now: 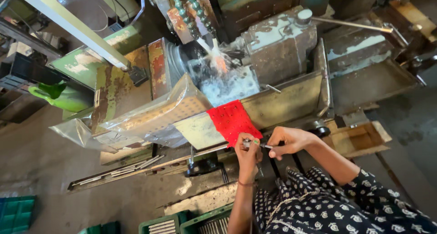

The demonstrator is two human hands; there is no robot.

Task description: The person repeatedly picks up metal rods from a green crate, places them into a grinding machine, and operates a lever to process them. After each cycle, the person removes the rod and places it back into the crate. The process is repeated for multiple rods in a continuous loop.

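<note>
My left hand (pixel 248 151) and my right hand (pixel 287 140) meet just below a red cloth (pixel 233 119) that hangs over the front edge of a worn metal machine (pixel 282 47). Both hands pinch a thin metal rod (pixel 257 145) between them, the left at its near end, the right at its far end. Above the cloth, white coolant (pixel 218 74) sprays from segmented green nozzles (pixel 189 11) onto the machine's working area.
A clear plastic sheet (pixel 150 118) covers the machine's left side. Metal rods lie on a rail (pixel 123 170) lower left. Green crates (pixel 182 222) with metal pieces stand at the bottom. A wooden box (pixel 359 138) is to the right, a green jug (pixel 63 95) far left.
</note>
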